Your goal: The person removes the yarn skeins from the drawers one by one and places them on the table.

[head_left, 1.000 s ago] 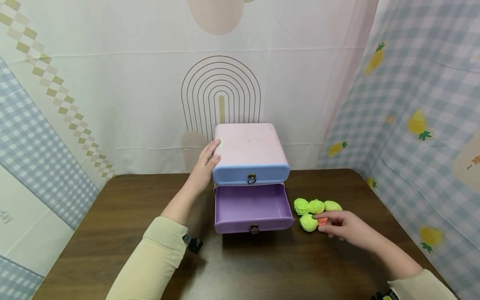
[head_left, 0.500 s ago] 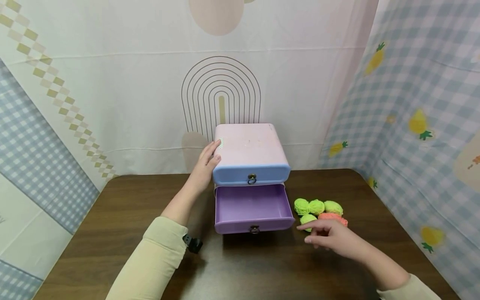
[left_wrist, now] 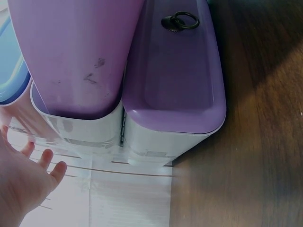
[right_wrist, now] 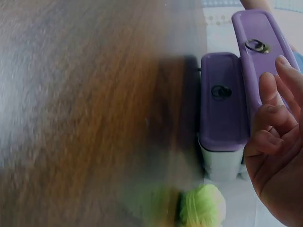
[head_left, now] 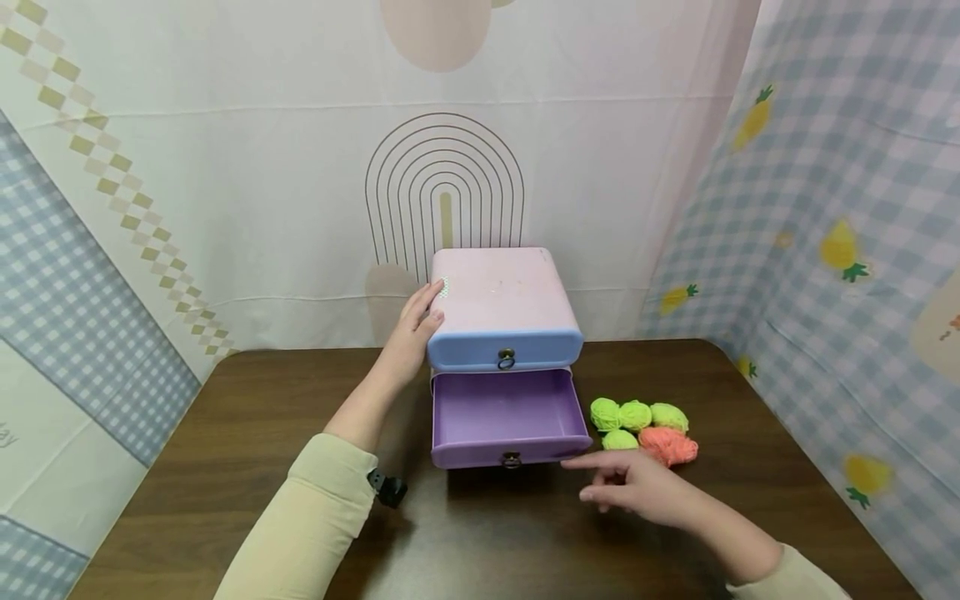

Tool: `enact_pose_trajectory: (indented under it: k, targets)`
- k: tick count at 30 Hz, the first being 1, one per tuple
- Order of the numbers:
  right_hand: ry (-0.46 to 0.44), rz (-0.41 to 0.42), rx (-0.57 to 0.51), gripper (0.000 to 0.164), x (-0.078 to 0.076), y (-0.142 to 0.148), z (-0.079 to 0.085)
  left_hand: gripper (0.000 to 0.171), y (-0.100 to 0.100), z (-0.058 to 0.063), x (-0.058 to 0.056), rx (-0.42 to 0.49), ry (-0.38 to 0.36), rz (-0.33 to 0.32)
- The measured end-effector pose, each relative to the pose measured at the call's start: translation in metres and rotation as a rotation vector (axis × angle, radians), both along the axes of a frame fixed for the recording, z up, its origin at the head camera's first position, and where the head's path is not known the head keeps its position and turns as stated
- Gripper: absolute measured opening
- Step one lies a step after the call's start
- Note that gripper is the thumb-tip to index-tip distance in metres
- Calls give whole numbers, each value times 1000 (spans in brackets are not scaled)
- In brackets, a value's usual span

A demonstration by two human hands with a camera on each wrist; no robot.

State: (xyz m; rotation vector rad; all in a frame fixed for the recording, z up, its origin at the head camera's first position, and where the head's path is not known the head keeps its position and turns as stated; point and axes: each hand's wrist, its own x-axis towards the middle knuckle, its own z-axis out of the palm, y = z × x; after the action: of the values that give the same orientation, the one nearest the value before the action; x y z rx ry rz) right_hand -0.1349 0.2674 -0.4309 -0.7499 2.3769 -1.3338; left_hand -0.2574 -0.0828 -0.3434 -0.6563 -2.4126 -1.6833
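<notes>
A small drawer cabinet (head_left: 498, 287) with a pink top stands on the table; its blue top drawer (head_left: 465, 350) is closed. Below it, a purple drawer (head_left: 472, 455) is pulled out, with no contents visible inside. My left hand (head_left: 408, 337) rests against the cabinet's upper left side, fingers spread. Close to the purple drawer's front right corner is my right hand (head_left: 637, 487), index finger extended and other fingers bent, holding nothing. Whether that fingertip touches the drawer I cannot tell. Both wrist views reveal another closed purple drawer (left_wrist: 180, 71) underneath, with a ring pull (left_wrist: 182, 21).
Several green yarn balls (head_left: 635, 415) lie right of the cabinet, one partly hidden by the right hand. Beside them is an orange yarn ball (head_left: 670, 447). A patterned cloth (head_left: 300, 208) hangs behind the brown table (head_left: 300, 417).
My right hand has let go of the orange yarn ball and moved left to the purple drawer's front corner. The left hand stays on the cabinet.
</notes>
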Motion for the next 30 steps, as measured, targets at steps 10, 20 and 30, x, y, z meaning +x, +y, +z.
enact_pose_trajectory:
  k: [10,20,30]
  targets:
    - [-1,36,10,42,-3,-17,-7,55,1,1,1,8,5,-1]
    - [-6,62,1,47,-5,-37,-14,55,1,0,1,9,4,0]
    - [-43,55,-11,50,-5,-51,-18,55,2,-2,-1,15,12,4]
